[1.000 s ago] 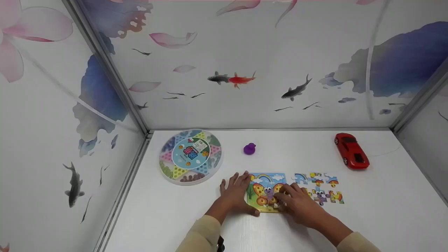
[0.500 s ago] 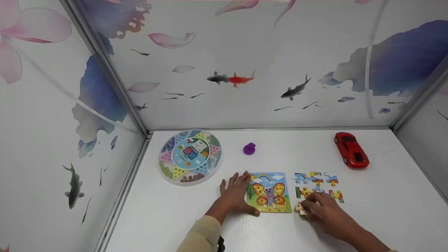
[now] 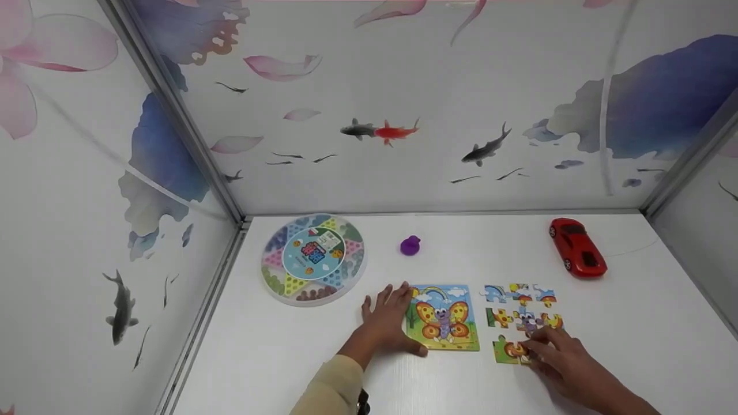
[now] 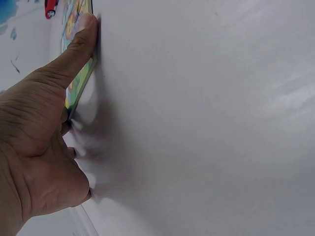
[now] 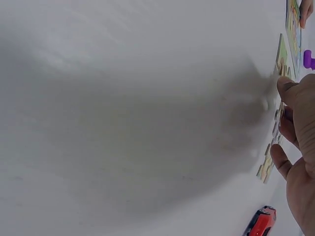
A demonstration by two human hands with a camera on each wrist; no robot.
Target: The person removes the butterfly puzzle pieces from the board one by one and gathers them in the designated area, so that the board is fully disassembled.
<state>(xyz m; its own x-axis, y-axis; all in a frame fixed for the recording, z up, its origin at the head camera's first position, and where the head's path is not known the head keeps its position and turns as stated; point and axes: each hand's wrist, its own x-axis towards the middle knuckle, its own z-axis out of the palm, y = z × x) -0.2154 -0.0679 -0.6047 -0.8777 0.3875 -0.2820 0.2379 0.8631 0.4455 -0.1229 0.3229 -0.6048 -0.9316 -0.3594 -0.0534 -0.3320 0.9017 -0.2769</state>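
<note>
White bench (image 3: 634,323) inside fish-printed walls. Butterfly puzzle board (image 3: 443,317) lies lower centre, with loose puzzle pieces (image 3: 522,305) in rows to its right. Left hand (image 3: 387,323) rests flat against the board's left edge, fingers straight, grip released. Right hand (image 3: 562,360), lower right, fingertips pressing a green-orange piece (image 3: 507,350) onto the bench; nothing clenched.

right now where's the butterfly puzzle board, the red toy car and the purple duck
butterfly puzzle board (image 3: 443,318), head view, on the butterfly in the middle of the picture
red toy car (image 3: 578,246), head view, on the roof
purple duck (image 3: 410,246), head view, on the body
</note>
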